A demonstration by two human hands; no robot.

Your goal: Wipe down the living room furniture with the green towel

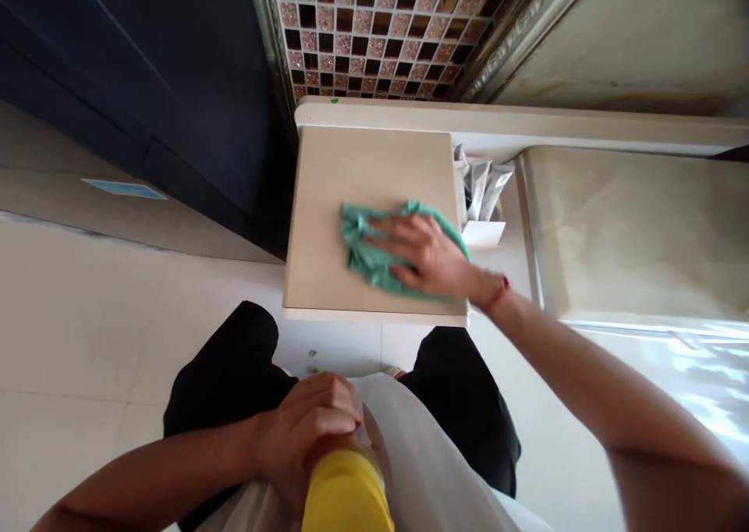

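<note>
A crumpled green cloth (374, 259) lies on the beige top of a small cabinet (363, 161). My right hand (424, 255) presses down on this cloth with bent fingers, slightly blurred by motion; a red band circles the wrist. Close to my body, my left hand (319, 415) is wrapped round a bottle (348, 489) with a bright yellow end towards me. The rest of the bottle is mostly hidden by my fingers and the white clothing.
Silvery packets (483, 189) stand in a narrow slot right of the cabinet top. Beyond them is a padded beige seat (644, 235). A dark panel (146, 72) rises at the left, and a mosaic-tiled wall (374, 33) is behind. Small green bits lie on the floor (351, 349).
</note>
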